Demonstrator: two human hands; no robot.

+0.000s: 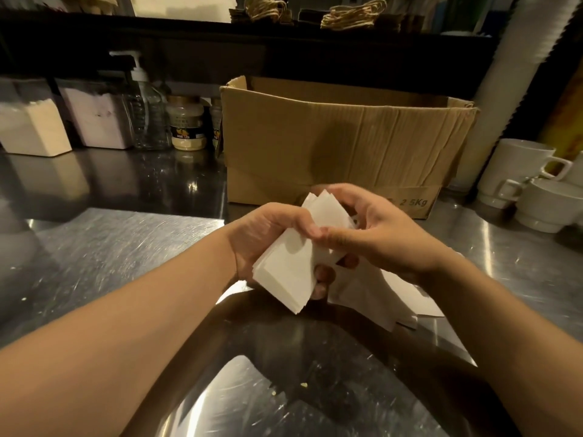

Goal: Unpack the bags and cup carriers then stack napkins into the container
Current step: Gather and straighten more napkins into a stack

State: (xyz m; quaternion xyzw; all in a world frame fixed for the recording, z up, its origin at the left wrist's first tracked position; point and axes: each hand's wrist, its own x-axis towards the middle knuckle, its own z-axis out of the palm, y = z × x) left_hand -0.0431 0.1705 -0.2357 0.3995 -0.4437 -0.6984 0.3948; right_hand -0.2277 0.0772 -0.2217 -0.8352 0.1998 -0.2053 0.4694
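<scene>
Nearest the lens, your two bare forearms rise from the lower corners of the frame over the scratched stainless steel counter and meet just below the middle. Your left hand cradles a thick stack of white folded paper napkins from beneath; its thumb lies across the top sheet and its curled fingertips show under the stack's right edge. Your right hand comes over the far end of the same stack, thumb meeting your left thumb on the top sheet, fingers curled round the upper edge. The stack is tilted, its near corner dipping toward the counter, its layered edges fanned slightly at the bottom and at the top corner. Just right of it and lower, a few loose white napkin sheets lie flat on the steel, partly under your right wrist.

Behind your hands, in the middle of the frame, stands an open brown corrugated cardboard box, creased, printed "2.5Kg" at its lower right. At the right edge sit stacked white ceramic mugs. At the left, along the back of the counter, stand clear plastic tubs of pale powder, a clear pump bottle and a gold-lidded jar. On the dark shelf along the top lie coils of tan twine handles.
</scene>
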